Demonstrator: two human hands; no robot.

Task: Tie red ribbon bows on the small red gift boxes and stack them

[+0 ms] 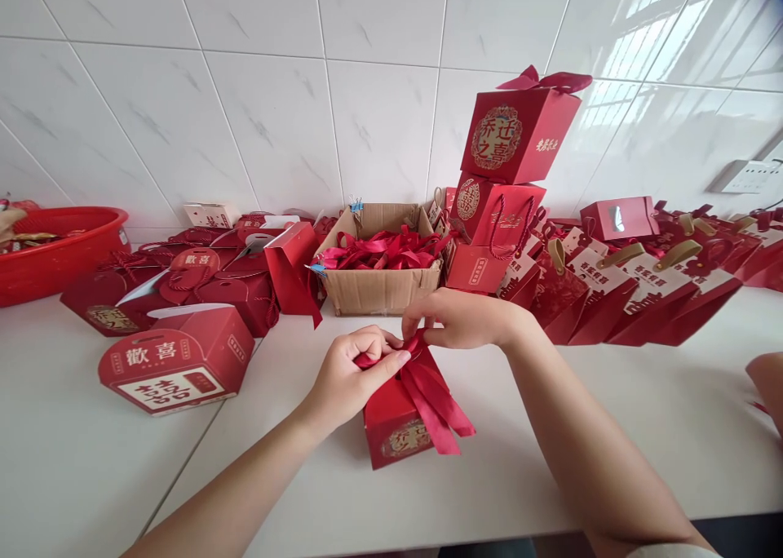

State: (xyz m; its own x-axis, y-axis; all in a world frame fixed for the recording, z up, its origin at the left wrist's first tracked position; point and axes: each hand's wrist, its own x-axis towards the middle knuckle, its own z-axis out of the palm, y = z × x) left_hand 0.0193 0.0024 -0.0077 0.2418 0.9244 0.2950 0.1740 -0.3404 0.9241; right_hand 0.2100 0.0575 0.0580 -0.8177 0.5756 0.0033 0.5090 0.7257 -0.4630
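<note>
A small red gift box with a gold emblem stands on the white counter in front of me. A red ribbon lies over its top and hangs down its right side. My left hand pinches the ribbon at the box's top left. My right hand pinches the ribbon just above the box on the right. Both hands are closed on the ribbon.
A cardboard box full of red ribbons sits behind. Stacked red gift boxes rise at the back right, with red bags beyond. Flat and folded red boxes lie left, near a red basin. Another person's hand shows at the right edge.
</note>
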